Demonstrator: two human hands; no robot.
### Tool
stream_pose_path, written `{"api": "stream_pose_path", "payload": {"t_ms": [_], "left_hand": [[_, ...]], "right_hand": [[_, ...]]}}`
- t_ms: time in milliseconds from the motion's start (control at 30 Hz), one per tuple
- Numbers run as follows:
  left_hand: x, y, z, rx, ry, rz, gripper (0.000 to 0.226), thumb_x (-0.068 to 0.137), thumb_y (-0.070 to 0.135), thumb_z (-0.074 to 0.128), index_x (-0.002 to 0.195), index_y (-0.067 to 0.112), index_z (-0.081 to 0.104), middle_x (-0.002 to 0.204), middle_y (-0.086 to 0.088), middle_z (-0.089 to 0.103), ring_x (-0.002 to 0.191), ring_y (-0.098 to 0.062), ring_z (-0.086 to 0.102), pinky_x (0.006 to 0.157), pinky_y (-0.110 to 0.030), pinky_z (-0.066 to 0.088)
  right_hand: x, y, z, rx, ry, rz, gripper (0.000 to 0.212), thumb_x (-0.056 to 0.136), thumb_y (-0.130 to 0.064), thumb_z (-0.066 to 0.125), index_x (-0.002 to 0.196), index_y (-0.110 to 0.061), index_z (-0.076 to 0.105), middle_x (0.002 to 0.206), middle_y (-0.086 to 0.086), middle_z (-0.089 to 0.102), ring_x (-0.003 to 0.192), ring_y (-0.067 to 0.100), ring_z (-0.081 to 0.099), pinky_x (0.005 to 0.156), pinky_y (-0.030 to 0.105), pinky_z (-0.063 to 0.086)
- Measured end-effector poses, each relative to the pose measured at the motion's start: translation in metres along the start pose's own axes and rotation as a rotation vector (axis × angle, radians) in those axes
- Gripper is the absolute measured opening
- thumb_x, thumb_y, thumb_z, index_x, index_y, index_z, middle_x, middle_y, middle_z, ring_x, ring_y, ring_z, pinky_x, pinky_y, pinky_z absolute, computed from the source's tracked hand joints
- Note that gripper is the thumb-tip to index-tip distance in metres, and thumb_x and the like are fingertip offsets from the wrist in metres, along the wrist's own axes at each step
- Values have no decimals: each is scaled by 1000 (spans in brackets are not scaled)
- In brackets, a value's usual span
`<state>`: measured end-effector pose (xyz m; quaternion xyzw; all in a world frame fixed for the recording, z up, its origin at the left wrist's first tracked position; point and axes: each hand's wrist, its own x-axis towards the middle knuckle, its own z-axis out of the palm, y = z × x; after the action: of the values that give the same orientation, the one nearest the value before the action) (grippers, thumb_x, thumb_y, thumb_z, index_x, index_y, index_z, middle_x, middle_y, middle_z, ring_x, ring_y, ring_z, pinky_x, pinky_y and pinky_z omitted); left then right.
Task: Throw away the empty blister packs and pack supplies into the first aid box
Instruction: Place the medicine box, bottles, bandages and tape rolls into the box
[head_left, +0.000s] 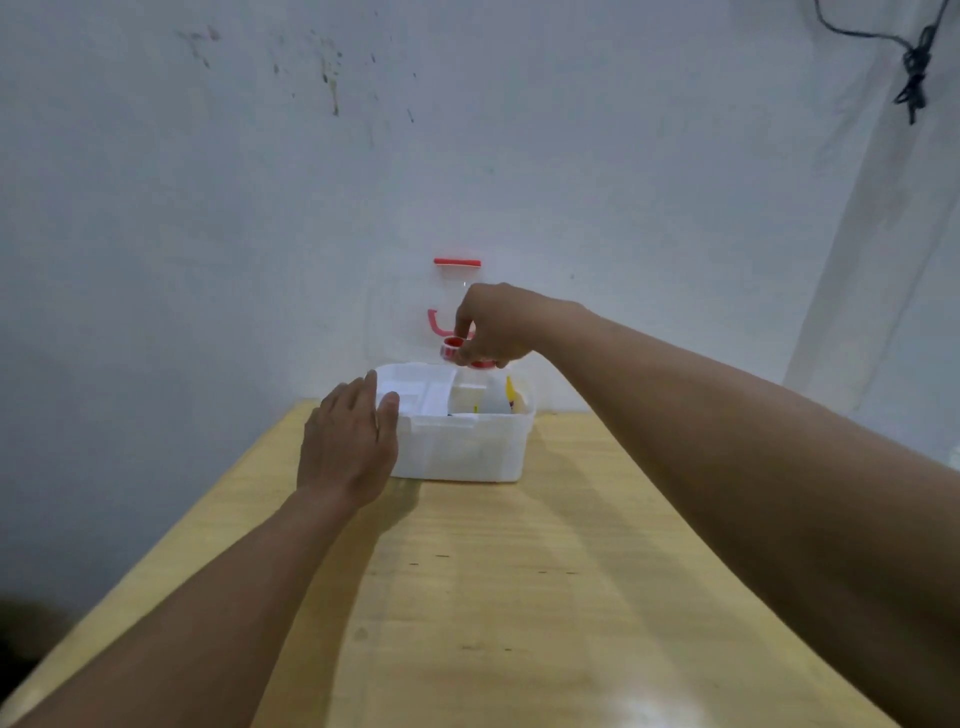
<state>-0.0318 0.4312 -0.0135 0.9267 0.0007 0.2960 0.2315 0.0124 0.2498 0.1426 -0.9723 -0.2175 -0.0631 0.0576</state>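
A white first aid box (462, 452) stands at the far end of the wooden table (493, 597). Its clear lid (410, 306) with a red latch (457, 262) and red handle is raised against the wall. My left hand (348, 447) rests with straight fingers on the box's left rim, thumb on the inner white tray (415, 387). My right hand (493, 325) hovers over the box's right compartment and pinches a small red-rimmed roll (451, 349). A white bottle and a yellow item (510, 389) sit inside the compartment.
The white wall rises right behind the box. A black cable (914, 67) hangs at the upper right. The table's left edge drops to a dark floor at the lower left.
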Motion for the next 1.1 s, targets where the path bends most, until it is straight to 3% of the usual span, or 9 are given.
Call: {"api": "stream_pose_path", "payload": {"t_ms": [233, 433, 533, 667, 900, 1100], "left_hand": [[1, -2, 2, -54, -1, -31, 65, 100, 54, 19, 151, 15, 32, 154, -4, 39, 143, -22, 32, 116, -44, 29], [4, -9, 2, -48, -26, -20, 69, 98, 58, 17, 152, 17, 30, 157, -1, 34, 146, -18, 26, 119, -41, 24], [4, -10, 5, -14, -37, 1, 68, 99, 56, 15, 154, 17, 25, 161, 1, 27, 150, -13, 14, 122, -39, 14], [7, -12, 8, 16, -28, 26, 74, 96, 58, 10, 154, 16, 26, 161, 1, 26, 150, -11, 9, 122, -38, 6], [7, -12, 8, 22, -36, 20, 69, 99, 56, 14, 154, 16, 23, 161, 2, 24, 150, -11, 9, 121, -35, 3], [8, -12, 10, 4, -39, 0, 66, 100, 54, 18, 155, 17, 22, 161, 1, 24, 150, -11, 11, 120, -33, 3]], "right_hand": [[48, -19, 29, 24, -59, -31, 35, 87, -43, 70, 100, -12, 76, 75, 1, 76, 61, 15, 73, 58, 22, 54], [61, -29, 40, -12, -37, -98, 36, 91, -45, 66, 105, -12, 74, 88, 4, 75, 74, 19, 71, 53, 23, 44], [66, -30, 45, -40, -19, -143, 36, 92, -41, 66, 114, -14, 73, 96, 4, 75, 85, 19, 70, 71, 28, 53], [70, -29, 53, -29, -12, -174, 36, 92, -37, 66, 119, -14, 72, 103, 7, 75, 97, 23, 66, 82, 30, 51], [76, -26, 67, 51, -3, -170, 40, 92, -35, 69, 122, -9, 69, 109, 8, 74, 90, 23, 70, 84, 31, 55], [79, -23, 75, 83, 5, -138, 49, 83, -31, 79, 125, -11, 66, 119, 6, 68, 97, 23, 67, 93, 38, 54]]}}
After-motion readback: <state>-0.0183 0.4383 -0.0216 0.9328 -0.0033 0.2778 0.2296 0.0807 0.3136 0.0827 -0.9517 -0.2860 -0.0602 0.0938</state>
